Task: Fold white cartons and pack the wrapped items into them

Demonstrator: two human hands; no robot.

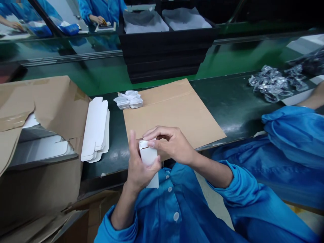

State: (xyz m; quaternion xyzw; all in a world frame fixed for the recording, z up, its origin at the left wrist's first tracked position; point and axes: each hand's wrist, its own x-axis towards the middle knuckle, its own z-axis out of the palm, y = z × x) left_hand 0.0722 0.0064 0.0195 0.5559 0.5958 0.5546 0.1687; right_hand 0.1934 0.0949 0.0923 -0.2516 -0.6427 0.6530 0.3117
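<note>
My left hand (138,165) is wrapped round a small white carton (149,160), held upright just in front of my chest. My right hand (172,143) pinches the carton's top flap with its fingertips. Both hands hover over the near edge of a flat brown cardboard sheet (174,108) lying on the dark workbench (233,104). At the sheet's far left corner sits a small pile of white packets in clear wrap (129,99). A stack of flat unfolded white cartons (96,130) lies to the left of my hands.
An open brown cardboard box (43,114) holding more flat white cartons stands at the left. Stacked black trays (164,50) sit on the green conveyor belt (101,74) behind. Clear plastic bags (275,82) lie at the right. A neighbour's blue sleeve (291,131) is at the right; other workers sit opposite.
</note>
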